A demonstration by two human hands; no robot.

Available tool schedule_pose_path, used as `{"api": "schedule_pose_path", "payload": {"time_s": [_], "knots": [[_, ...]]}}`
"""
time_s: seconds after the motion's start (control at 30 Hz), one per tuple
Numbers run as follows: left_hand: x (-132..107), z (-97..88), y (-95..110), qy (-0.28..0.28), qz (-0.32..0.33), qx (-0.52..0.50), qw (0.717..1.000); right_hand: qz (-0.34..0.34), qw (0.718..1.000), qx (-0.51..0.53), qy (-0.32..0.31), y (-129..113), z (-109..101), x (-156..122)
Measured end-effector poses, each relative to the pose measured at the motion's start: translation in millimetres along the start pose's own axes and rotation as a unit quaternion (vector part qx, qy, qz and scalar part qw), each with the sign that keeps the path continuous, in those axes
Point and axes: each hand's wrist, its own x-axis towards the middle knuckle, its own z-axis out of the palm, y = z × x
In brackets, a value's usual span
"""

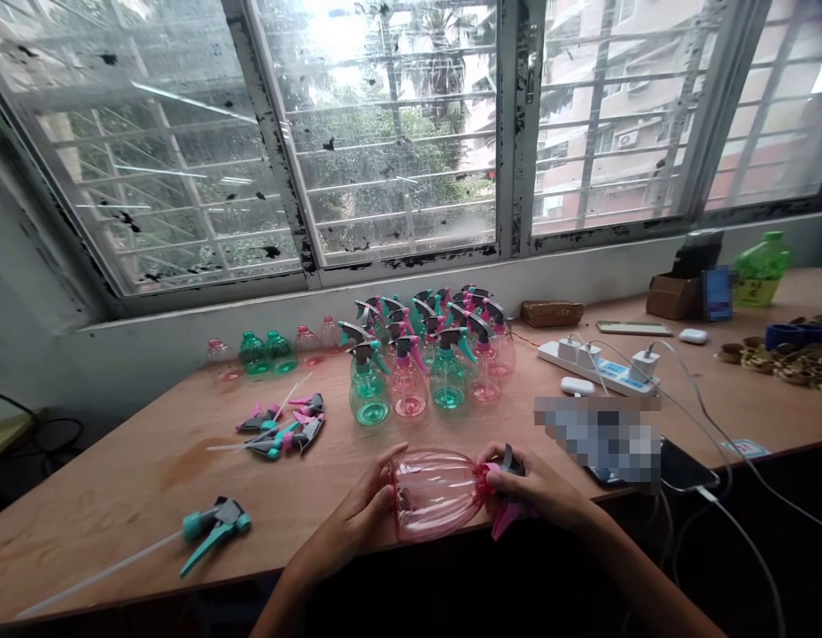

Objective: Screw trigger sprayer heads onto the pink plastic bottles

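A clear pink spray bottle [438, 493] lies sideways between my hands at the table's front edge. My left hand [375, 496] is wrapped round its base. At the neck, my right hand [521, 486] grips the pink and grey spray head [501, 509], whose pink trigger points down; part of the head is hidden by my fingers. Left of my hands rests a teal and grey spray head [217, 525] with a long clear tube. Farther back is a small pile of pink and teal spray heads [288, 430].
Behind my hands stand several pink and green bottles [411, 390] with spray heads fitted. Bottles without heads [278, 350] line the wall at back left. On the right are a white power strip [597, 368] with cables, a phone [686, 465] and a cardboard box [673, 295].
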Motion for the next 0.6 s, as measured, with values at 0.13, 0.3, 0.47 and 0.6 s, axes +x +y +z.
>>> {"api": "schedule_pose_path", "payload": {"time_s": [0.13,0.3,0.47,0.6], "knots": [[0.2,-1.5,-1.2,-0.004,0.001,0.019,1.0,-0.001,1.0,0.001,0.003,-1.0,0.8,0.5],[-0.7,-1.4,3.6,-0.033,-0.025,0.036,0.998,0.001,1.0,0.005,-0.002,0.2,0.3,0.4],[-0.2,-1.3,-0.1,-0.022,-0.018,0.029,0.999,0.003,1.0,0.009,-0.002,1.1,-0.9,0.9],[1.5,-1.5,-5.0,-0.005,-0.001,0.007,1.0,-0.001,1.0,0.003,0.001,-0.6,-0.1,1.0]]}}
